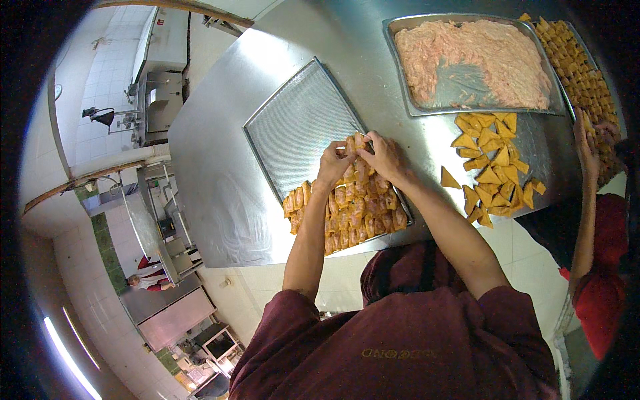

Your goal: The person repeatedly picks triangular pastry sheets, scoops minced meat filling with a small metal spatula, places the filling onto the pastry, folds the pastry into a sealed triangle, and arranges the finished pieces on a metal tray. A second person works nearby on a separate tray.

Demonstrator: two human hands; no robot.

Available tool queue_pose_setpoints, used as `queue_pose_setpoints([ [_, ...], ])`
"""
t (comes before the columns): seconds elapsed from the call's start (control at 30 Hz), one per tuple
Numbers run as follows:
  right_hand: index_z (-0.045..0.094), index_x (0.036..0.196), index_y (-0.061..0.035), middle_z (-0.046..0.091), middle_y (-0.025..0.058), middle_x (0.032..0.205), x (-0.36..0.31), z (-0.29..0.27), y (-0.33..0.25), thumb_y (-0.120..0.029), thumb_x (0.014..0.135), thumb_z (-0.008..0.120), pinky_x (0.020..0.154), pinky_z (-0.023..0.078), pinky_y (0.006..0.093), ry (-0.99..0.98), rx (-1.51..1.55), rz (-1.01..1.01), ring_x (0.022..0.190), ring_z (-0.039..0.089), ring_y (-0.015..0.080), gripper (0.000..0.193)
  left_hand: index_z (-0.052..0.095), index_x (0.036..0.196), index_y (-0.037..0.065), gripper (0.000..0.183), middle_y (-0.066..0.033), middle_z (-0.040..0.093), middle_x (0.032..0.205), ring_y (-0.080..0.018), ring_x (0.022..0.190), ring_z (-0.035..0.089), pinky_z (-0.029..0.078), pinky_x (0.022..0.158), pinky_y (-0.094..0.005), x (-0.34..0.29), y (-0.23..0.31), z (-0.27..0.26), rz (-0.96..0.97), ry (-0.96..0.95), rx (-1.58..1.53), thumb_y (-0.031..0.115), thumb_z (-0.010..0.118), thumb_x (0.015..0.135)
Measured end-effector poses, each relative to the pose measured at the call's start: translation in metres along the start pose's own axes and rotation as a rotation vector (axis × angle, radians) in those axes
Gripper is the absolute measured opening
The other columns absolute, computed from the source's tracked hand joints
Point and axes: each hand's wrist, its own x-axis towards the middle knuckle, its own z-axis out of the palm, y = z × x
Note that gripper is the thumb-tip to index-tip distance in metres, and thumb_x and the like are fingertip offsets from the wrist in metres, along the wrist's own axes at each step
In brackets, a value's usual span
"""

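Note:
A shallow mesh tray (300, 113) lies in front of me, its near part covered by rows of brown fried tofu pieces (357, 217) stuffed with pinkish paste. At the far end of these rows, my left hand (335, 163) and my right hand (383, 158) meet with bent, closed fingers around a stuffed tofu piece (360, 141). The piece is partly hidden by the fingers. By my right fingertips shows a thin shiny sliver, too small to name. Unstuffed fried tofu triangles (493, 167) lie loosely heaped on the steel table (220, 180), right of my right forearm.
A deep metal tray (407, 100) of pink paste (473, 47) stands at the far right. Beyond it another tray holds rows of stuffed tofu (573, 67). A co-worker's hand (587, 143) reaches over there. The table edge curves along the left and near side.

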Motion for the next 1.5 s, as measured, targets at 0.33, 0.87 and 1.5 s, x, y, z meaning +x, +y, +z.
queue_pose_setpoints([
  [0.33, 0.064, 0.126, -0.0031, 0.077, 0.0189, 0.109, -0.014, -0.039, -0.012, -0.038, 0.096, 0.079, 0.085, 0.057, 0.0495, -0.021, -0.078, 0.085, 0.098, 0.074, 0.0395, 0.049, 0.059, 0.143, -0.007, 0.065, -0.0170, 0.075, 0.115, -0.0231, 0.100, 0.072, 0.060, 0.085, -0.0376, 0.000, -0.019, 0.009, 0.117, 0.089, -0.028, 0.017, 0.083, 0.087],
  [0.87, 0.075, 0.115, -0.0048, 0.064, 0.0117, 0.068, -0.094, -0.185, 0.005, -0.035, 0.096, 0.079, 0.059, 0.046, 0.0435, 0.055, -0.235, 0.359, 0.061, 0.062, 0.0262, 0.036, 0.053, 0.149, -0.004, 0.065, -0.0163, 0.070, 0.129, -0.0178, 0.099, 0.073, 0.062, 0.082, -0.0335, -0.001, -0.036, 0.013, 0.127, 0.081, -0.076, 0.015, 0.082, 0.095],
  [1.5, 0.072, 0.101, -0.0053, 0.041, -0.0024, 0.063, -0.131, -0.171, -0.114, -0.028, 0.084, 0.093, 0.051, 0.031, 0.0320, 0.064, -0.298, 0.218, 0.057, 0.037, 0.0105, 0.035, 0.072, 0.123, -0.002, 0.025, -0.0057, 0.076, 0.111, -0.0133, 0.103, 0.070, 0.057, 0.092, -0.0300, -0.141, 0.083, 0.123, 0.258, -0.324, -0.792, 0.015, 0.070, 0.105],
])
